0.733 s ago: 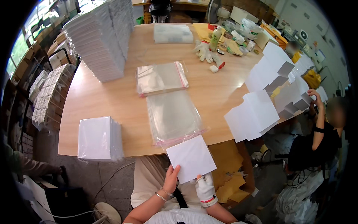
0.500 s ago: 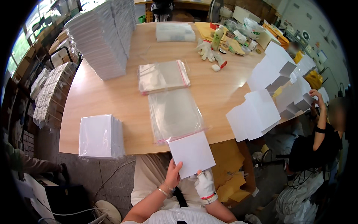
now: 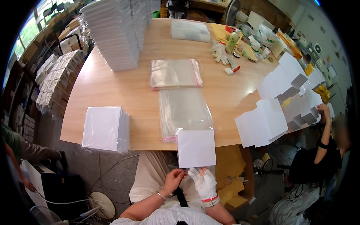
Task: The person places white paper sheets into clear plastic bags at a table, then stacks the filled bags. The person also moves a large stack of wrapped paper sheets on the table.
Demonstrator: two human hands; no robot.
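A flat white square piece (image 3: 197,149) juts over the table's near edge, its far side overlapping the top clear plastic bag (image 3: 185,108) of a pile. Shiny film shows at its far corners; whether it lies inside a bag I cannot tell. My left hand (image 3: 175,180), bare, is closed in a pinch just off its near left corner; what the fingers hold is hidden. My right hand (image 3: 203,183), in a white glove with bare fingertips, reaches its stretched fingers to the near edge. Beyond lies a second pile of clear bags (image 3: 174,74).
Film-wrapped white pieces (image 3: 102,127) stand stacked left, with a tall white stack (image 3: 112,37) behind. Folded white sheets (image 3: 262,123) sit at the right, where a co-worker's hand (image 3: 324,110) touches others. Gloves (image 3: 221,52) and a bottle (image 3: 232,41) lie far right. A carton (image 3: 245,176) is below.
The white square has turned straighter. My left hand has left its side and moved below its near left corner; my right fingers now stretch along its near edge. The view has shifted.
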